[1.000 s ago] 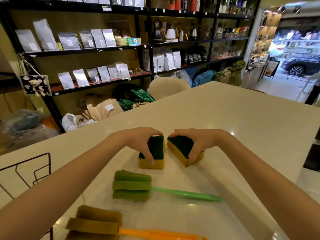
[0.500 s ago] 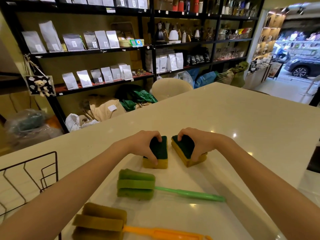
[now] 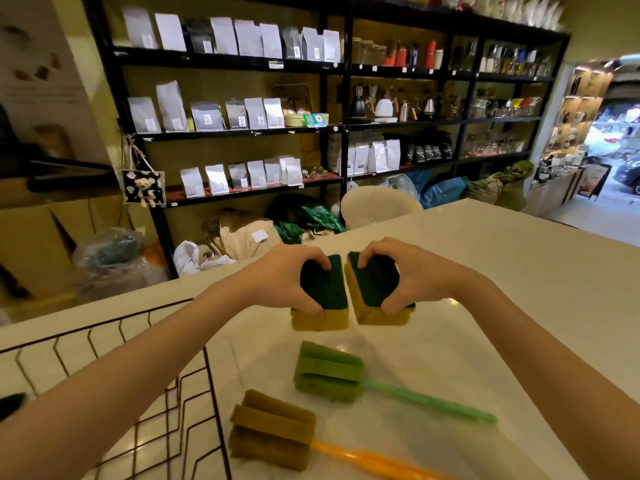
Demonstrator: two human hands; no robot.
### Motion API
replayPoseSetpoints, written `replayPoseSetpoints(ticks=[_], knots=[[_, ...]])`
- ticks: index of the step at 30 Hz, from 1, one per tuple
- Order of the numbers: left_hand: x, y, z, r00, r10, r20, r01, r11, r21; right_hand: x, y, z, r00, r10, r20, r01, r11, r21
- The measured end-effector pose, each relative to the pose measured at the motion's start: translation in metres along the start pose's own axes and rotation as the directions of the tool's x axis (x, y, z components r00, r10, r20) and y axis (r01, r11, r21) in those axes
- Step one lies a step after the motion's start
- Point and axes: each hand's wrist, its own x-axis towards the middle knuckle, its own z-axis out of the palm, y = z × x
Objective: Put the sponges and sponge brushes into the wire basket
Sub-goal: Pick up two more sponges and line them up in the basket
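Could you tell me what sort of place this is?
Probably a coffee or tea shop: black shelving carries rows of silver pouches and pouring kettles, and an open doorway faces the street.

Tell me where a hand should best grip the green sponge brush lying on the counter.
Probably the green sponge brush is best taken by its thin handle, which lies flat and bare, pointing toward the right hand. Come from above on that side; the bulky sponge head faces the wire basket.
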Motion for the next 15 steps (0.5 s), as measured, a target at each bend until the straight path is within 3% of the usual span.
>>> replayPoseSetpoints(ticks=[7, 15], knots=[[-0.092, -0.024, -0.052, 0.992, -0.053, -0.116, 0.059, 0.997, 0.051, 0.029, -0.088, 0.023, 0.978, -0.209, 0.024, 0.210, 0.977, -0.031], [-0.190, -0.073, -0.074, 0.964, -0.223, -0.148, 0.227, 0.974, 0.012, 0.066, -0.176, 0.077, 0.936, -0.331, 0.124, 0.342, 0.936, -0.085]])
